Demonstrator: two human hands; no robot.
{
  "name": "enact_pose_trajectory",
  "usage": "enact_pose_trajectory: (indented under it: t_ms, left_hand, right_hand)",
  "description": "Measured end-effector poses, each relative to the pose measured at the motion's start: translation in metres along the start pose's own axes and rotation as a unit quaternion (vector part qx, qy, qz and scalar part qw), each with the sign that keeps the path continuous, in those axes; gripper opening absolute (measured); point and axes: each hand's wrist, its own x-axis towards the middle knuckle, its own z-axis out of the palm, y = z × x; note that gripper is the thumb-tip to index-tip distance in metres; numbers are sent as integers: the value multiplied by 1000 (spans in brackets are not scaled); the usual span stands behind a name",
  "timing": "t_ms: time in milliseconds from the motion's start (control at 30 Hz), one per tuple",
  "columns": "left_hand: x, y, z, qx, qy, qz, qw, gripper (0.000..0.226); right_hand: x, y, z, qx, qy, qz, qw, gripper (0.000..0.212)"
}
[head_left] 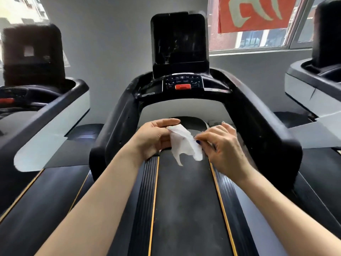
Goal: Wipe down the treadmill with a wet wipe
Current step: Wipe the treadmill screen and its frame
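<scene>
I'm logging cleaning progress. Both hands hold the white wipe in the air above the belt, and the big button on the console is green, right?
Not quite: the head view shows the big button on the console is red, not green. The rest holds: the left hand and right hand both hold the white wipe in the air above the belt.

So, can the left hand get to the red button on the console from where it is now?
Probably yes. The left hand pinches the wet wipe in the air, and only open space lies between it and the red button.
</scene>
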Motion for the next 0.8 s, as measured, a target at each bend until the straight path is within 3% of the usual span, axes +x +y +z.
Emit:
enact_pose_trajectory:
  t_ms: [200, 300, 367, 533, 667, 733, 800]
  left_hand:
    - [6, 61, 19, 3, -26, -23, 999, 47]
    - [9, 85, 23, 22, -46, -19, 999, 33]
    - [14, 96, 21, 76, -45, 4, 996, 20]
    - [42, 108, 5, 223, -12, 76, 972, 41]
    - [88, 115, -20, 266, -1, 113, 957, 48]
    - [120, 121, -37, 271, 12, 128, 954, 50]
    - [157, 128, -54, 258, 15, 136, 956, 51]
  right_hand:
    - [34, -2, -27, 16, -29, 16, 999, 23]
    - [69, 6, -41, 6, 4, 44, 999, 21]
    - [93, 15, -43, 0, -4, 63, 998, 30]
    - [143, 31, -25, 54, -146, 95, 983, 57]
    - [183, 46, 9, 108, -210, 123, 964, 70]
    - [208, 61, 35, 134, -232, 151, 952, 61]
    - [236, 82, 64, 143, -228, 146, 952, 34]
